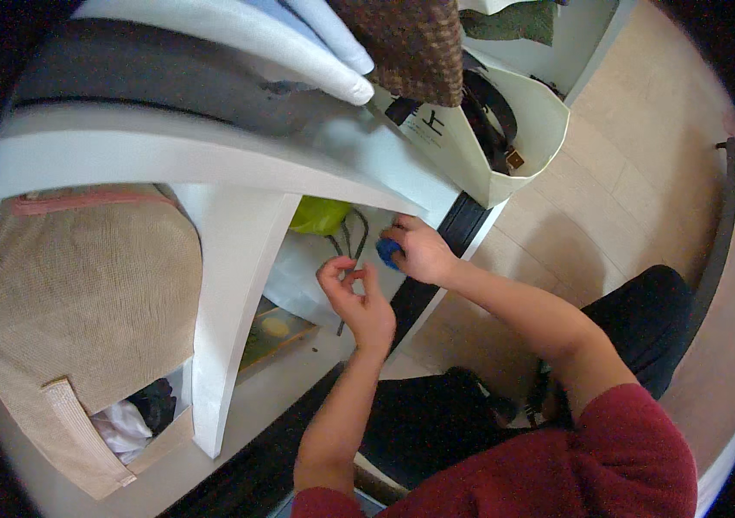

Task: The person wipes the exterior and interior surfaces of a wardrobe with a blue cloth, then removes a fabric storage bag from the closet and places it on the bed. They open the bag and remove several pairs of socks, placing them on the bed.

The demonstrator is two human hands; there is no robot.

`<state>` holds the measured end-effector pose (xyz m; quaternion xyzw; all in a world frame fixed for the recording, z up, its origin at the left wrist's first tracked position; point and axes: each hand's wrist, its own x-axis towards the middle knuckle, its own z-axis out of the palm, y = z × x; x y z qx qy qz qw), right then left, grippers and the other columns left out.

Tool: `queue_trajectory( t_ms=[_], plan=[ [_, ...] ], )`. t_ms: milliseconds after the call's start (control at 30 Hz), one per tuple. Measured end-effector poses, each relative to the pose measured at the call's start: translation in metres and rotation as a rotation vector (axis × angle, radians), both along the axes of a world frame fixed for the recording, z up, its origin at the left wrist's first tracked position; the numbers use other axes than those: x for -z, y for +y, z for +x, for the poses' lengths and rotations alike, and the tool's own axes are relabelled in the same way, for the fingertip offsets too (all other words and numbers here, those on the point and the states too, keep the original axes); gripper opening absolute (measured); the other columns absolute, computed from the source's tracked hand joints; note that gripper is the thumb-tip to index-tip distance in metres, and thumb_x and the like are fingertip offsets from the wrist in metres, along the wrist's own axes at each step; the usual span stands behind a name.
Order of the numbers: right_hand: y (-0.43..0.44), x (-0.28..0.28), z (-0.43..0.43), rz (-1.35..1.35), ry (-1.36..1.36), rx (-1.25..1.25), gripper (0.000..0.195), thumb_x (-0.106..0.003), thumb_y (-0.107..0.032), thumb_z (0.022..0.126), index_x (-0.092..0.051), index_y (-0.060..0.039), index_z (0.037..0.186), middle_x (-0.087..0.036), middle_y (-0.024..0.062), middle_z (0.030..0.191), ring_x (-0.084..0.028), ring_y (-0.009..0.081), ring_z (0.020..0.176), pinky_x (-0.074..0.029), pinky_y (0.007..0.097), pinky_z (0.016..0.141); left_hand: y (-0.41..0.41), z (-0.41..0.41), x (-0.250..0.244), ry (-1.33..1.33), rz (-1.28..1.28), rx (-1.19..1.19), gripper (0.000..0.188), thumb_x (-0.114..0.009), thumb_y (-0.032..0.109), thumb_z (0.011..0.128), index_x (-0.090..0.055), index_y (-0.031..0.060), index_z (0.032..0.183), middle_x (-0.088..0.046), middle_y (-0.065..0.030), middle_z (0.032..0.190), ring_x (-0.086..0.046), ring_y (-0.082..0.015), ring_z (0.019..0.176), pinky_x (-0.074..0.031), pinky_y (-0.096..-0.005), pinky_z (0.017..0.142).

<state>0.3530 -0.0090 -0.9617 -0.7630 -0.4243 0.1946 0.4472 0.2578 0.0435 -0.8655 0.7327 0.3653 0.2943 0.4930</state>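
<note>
My right hand [424, 251] is closed around a small round blue object [389, 252], partly hidden by the fingers, inside the lower opening of a white wardrobe unit. To its left, my left hand [362, 304] has its fingers curled at a dark grey cord [361, 234]; whether they grip it cannot be told. The cord makes loops above the left hand, and a straight length shows below the fingers. Behind the cord lie a lime-green pouch or bag [321, 215] and a whitish translucent plastic sheet or bag [296, 275].
A white upright divider [238, 291] separates the hands from a beige fabric storage box [89, 291] with white and black cloth inside. A flat patterned box [273, 333] lies below the plastic. Above right stands a cream container [536, 152] of belts, near hanging clothes [400, 45]. A black rail [414, 304] edges the unit.
</note>
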Motion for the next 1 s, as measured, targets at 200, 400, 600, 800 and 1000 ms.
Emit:
queue_trajectory(
  t_ms=[200, 400, 600, 800, 1000],
  plan=[
    [-0.016, 0.064, -0.05, -0.15, 0.211, -0.177, 0.031, -0.051, -0.025, 0.077, -0.057, -0.0038, 0.1, -0.056, 0.0207, 0.102, -0.054, 0.0345, 0.097, -0.042, 0.0444, 0.083, -0.045, 0.069, -0.066, 0.0, 0.458, 0.484, 0.032, -0.058, 0.007, 0.079, -0.048, 0.0004, 0.109, -0.041, -0.0148, 0.113, -0.048, -0.0244, 0.096, -0.044, -0.0303, 0.079],
    [-0.101, -0.007, -0.016, -0.696, -0.339, -1.236, 0.041, -0.05, -0.037, 0.077, -0.065, -0.0014, 0.089, -0.061, 0.016, 0.099, -0.057, 0.0327, 0.094, -0.045, 0.0402, 0.083, -0.047, 0.158, -0.079, 0.152, 0.436, 0.337, 0.045, -0.063, 0.026, 0.075, -0.048, -0.0074, 0.101, -0.045, -0.0243, 0.107, -0.048, -0.0393, 0.097, -0.039, -0.0426, 0.084],
    [-0.224, -0.065, 0.16, -0.465, -0.307, -0.294, 0.038, -0.049, -0.035, 0.076, -0.062, -0.0032, 0.093, -0.061, 0.0201, 0.094, -0.059, 0.0352, 0.084, -0.046, 0.0435, 0.071, -0.033, 0.193, -0.06, 0.52, 0.168, 0.373, 0.045, -0.064, 0.026, 0.07, -0.05, -0.0077, 0.097, -0.057, -0.0262, 0.094, -0.054, -0.0394, 0.091, -0.042, -0.0414, 0.083],
    [-0.17, -0.181, 0.205, -0.465, -0.083, 0.414, 0.058, -0.05, -0.054, 0.073, -0.06, -0.0009, 0.094, -0.062, 0.0217, 0.086, -0.06, 0.034, 0.083, -0.047, 0.0386, 0.073, -0.015, 0.205, -0.032, 0.429, -0.149, 0.294, 0.037, -0.061, 0.022, 0.074, -0.054, -0.005, 0.099, -0.059, -0.0221, 0.096, -0.056, -0.0336, 0.094, -0.042, -0.0384, 0.081],
    [-0.121, -0.157, 0.177, -0.467, -0.191, 0.111, 0.031, -0.055, -0.024, 0.068, -0.058, 0.0046, 0.08, -0.059, 0.0238, 0.072, -0.059, 0.0378, 0.073, -0.047, 0.0431, 0.069, -0.025, 0.215, -0.038, 0.248, -0.53, 0.331, 0.072, -0.062, 0.043, 0.075, -0.042, -0.009, 0.121, -0.047, -0.0177, 0.123, -0.047, -0.0259, 0.11, -0.037, -0.0328, 0.089]
  ],
)
